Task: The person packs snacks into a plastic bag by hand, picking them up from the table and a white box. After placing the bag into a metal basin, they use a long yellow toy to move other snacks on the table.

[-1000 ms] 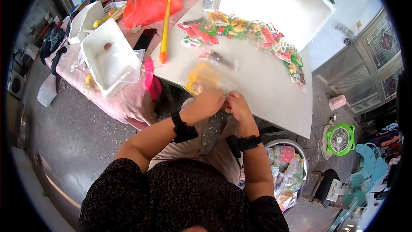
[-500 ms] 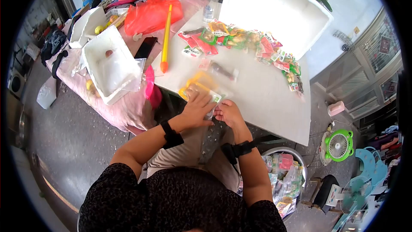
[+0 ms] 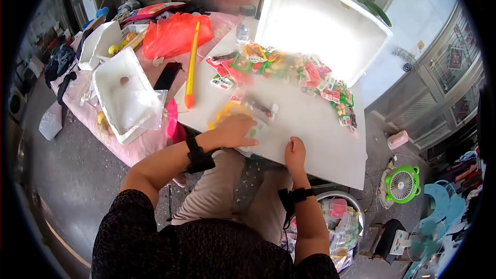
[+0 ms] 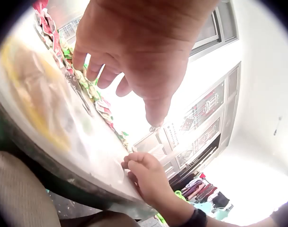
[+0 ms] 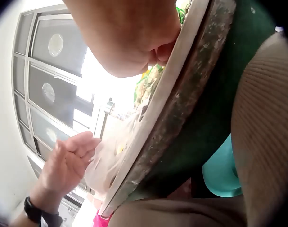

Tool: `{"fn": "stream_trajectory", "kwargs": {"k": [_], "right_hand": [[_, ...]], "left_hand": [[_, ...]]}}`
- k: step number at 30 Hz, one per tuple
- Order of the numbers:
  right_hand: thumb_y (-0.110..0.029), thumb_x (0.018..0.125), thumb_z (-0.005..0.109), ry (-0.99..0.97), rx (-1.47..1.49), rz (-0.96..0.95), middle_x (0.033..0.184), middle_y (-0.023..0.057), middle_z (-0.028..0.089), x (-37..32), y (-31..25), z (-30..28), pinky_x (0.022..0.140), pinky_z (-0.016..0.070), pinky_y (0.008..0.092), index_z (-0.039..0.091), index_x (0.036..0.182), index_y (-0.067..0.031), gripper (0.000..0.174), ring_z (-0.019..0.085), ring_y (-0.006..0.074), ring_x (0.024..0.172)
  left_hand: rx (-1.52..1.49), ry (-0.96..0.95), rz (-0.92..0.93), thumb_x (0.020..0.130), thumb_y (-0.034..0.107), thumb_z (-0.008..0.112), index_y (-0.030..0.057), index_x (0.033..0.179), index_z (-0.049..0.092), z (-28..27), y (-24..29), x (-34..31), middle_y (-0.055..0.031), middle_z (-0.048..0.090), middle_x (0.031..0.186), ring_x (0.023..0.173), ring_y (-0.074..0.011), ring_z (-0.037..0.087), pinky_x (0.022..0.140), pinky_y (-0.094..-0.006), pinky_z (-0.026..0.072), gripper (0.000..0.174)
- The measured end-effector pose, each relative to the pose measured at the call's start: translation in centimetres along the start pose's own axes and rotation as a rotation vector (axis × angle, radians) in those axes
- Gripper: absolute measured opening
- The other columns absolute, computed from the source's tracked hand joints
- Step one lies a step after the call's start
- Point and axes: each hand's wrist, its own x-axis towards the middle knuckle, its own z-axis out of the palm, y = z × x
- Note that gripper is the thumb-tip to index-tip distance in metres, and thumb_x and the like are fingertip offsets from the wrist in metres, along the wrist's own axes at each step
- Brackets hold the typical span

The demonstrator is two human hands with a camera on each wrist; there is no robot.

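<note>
My left hand (image 3: 235,130) is over a clear plastic bag with yellow edging (image 3: 221,115) near the table's front edge. Its fingers are spread and fairly straight, seen from the palm side in the right wrist view. Tan contents show through the bag (image 4: 37,90) in the left wrist view. To the right, my right hand (image 3: 295,154) rests by the table edge with fingers curled in and the thumb against them; nothing shows in it. Just beyond the bag lies a clear packet with dark contents (image 3: 257,105).
Red and green snack packets (image 3: 274,66) form a curved row before a white foam box (image 3: 320,26). A yellow stick with an orange end (image 3: 191,67) lies left, beside a phone (image 3: 167,76) and a smaller foam box (image 3: 135,135). A metal basin (image 3: 360,212) of packets stands below right.
My hands, together over the table edge at first, have moved apart. The left has opened out over the yellow-edged bag; the right has drawn away to the right. The head view has shifted.
</note>
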Motion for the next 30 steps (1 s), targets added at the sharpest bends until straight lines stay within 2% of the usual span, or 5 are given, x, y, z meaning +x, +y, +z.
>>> {"fn": "stream_trajectory", "kwargs": {"k": [7, 13, 16, 22, 30], "right_hand": [[-0.001, 0.072, 0.048, 0.0, 0.005, -0.012, 0.083, 0.0171, 0.053, 0.1, -0.3, 0.0, 0.069, 0.0413, 0.0383, 0.051, 0.083, 0.0009, 0.011, 0.05, 0.0334, 0.078], [0.0, 0.07, 0.049, 0.003, 0.024, 0.016, 0.084, 0.0173, 0.054, 0.5, -0.8, -0.3, 0.069, 0.0421, 0.0377, 0.051, 0.083, 0.0005, 0.013, 0.05, 0.0331, 0.078], [0.001, 0.069, 0.049, 0.005, 0.024, 0.011, 0.085, 0.0178, 0.053, 0.5, -0.6, -0.2, 0.069, 0.0423, 0.0378, 0.051, 0.083, 0.0005, 0.014, 0.051, 0.0334, 0.078], [0.001, 0.068, 0.049, -0.003, 0.013, -0.006, 0.086, 0.0184, 0.054, 0.4, -0.4, -0.3, 0.069, 0.0425, 0.038, 0.051, 0.084, 0.001, 0.016, 0.051, 0.0338, 0.078], [0.0, 0.068, 0.05, 0.033, 0.008, 0.004, 0.084, 0.0169, 0.054, 0.2, -0.3, -0.1, 0.068, 0.0424, 0.0371, 0.051, 0.084, 0.0009, 0.016, 0.052, 0.0323, 0.078]], "left_hand": [[0.229, -0.023, -0.314, 0.07, 0.024, 0.053, 0.0061, 0.098, 0.055, -3.8, -8.1, 12.3, -0.0171, 0.042, 0.116, 0.108, -0.0312, 0.039, 0.091, -0.042, 0.0296, 0.034], [0.661, 0.131, -0.216, 0.068, 0.018, 0.05, 0.0072, 0.093, 0.059, -1.1, -13.4, 17.5, -0.0182, 0.041, 0.117, 0.111, -0.028, 0.038, 0.092, -0.0435, 0.0269, 0.028], [0.822, -0.009, -0.194, 0.068, 0.02, 0.057, 0.0171, 0.113, 0.044, -1.2, -14.3, 18.5, -0.013, 0.051, 0.103, 0.1, -0.0281, 0.046, 0.082, -0.0473, 0.0321, 0.047], [0.659, -0.05, -0.286, 0.069, 0.013, 0.049, 0.0059, 0.081, 0.058, -4.3, -12.4, 19.4, -0.0085, 0.057, 0.087, 0.087, -0.0214, 0.054, 0.083, -0.039, 0.0348, 0.017], [0.201, 0.649, 0.113, 0.068, 0.008, 0.053, 0.0036, 0.08, 0.055, -8.6, -8.7, 15.7, -0.0128, 0.055, 0.077, 0.072, -0.0275, 0.054, 0.063, -0.0346, 0.0437, 0.013]]}}
